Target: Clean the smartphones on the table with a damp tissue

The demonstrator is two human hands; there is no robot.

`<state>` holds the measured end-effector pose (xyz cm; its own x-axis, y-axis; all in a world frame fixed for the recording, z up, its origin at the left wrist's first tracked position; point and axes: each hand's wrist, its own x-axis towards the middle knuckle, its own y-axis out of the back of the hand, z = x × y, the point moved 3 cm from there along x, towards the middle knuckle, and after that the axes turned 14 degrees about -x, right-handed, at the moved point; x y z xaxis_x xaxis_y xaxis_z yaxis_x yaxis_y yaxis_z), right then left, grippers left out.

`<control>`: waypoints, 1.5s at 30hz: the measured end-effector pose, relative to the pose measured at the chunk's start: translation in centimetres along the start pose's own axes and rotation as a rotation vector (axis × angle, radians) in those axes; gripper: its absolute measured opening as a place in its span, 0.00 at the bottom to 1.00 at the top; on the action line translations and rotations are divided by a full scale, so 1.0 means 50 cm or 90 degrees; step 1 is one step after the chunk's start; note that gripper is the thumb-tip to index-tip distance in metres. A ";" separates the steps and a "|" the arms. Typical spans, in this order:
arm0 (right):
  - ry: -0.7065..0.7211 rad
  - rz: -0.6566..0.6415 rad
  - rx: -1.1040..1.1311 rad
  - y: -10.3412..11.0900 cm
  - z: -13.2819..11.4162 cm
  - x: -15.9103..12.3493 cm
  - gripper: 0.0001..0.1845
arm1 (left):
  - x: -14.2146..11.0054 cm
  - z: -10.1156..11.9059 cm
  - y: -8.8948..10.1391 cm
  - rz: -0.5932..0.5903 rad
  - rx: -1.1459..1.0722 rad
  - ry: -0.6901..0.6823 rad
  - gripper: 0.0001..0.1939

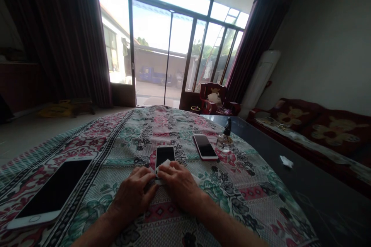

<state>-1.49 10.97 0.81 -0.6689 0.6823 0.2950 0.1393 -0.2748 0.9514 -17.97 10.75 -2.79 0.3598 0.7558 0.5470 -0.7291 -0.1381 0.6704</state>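
Note:
A white smartphone [165, 153] with a dark screen lies face up on the patterned tablecloth in front of me. My left hand [131, 191] is closed at its lower left edge, thumb and fingers against the side. A white tissue [165, 164] is bunched under the fingers of my right hand [181, 183], pressed onto the lower part of the screen. That hand covers much of the tissue and the phone's lower right corner. Right of the phone lies a second smartphone [205, 147] with a reddish edge. Beside it stands a clear spray bottle [224, 141] with a black trigger head.
A large white tablet [53, 189] with a black screen lies at the left on the tablecloth [232, 208]. On the dark table [307, 193] to the right is a crumpled white tissue [286, 161]. Beyond are a red chair [214, 92], a sofa [319, 123] and glass doors [162, 58].

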 end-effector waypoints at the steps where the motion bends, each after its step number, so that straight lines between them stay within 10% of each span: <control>1: 0.006 -0.004 -0.003 -0.003 -0.003 0.005 0.12 | 0.000 -0.001 -0.001 -0.007 0.000 -0.002 0.07; 11: -0.114 -0.043 -0.008 0.018 0.067 -0.021 0.17 | 0.000 -0.007 -0.001 0.001 -0.006 0.000 0.07; 22: 0.003 -0.029 -0.032 0.005 -0.024 -0.003 0.10 | -0.003 0.003 -0.006 -0.010 0.003 0.023 0.06; 28: -0.175 -0.097 -0.096 0.027 0.066 -0.033 0.16 | 0.002 0.008 -0.003 -0.002 -0.001 0.052 0.07; 36: -0.220 0.144 0.209 0.039 0.093 -0.035 0.22 | 0.005 0.014 0.000 -0.024 -0.010 0.075 0.07; 45: -0.206 0.214 0.275 0.023 0.062 -0.012 0.15 | 0.005 0.013 -0.001 -0.013 -0.010 0.065 0.05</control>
<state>1.31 12.36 1.99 -0.2926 0.7945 0.5322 0.6305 -0.2581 0.7320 -17.47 10.54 -2.35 0.3146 0.8194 0.4792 -0.7312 -0.1128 0.6728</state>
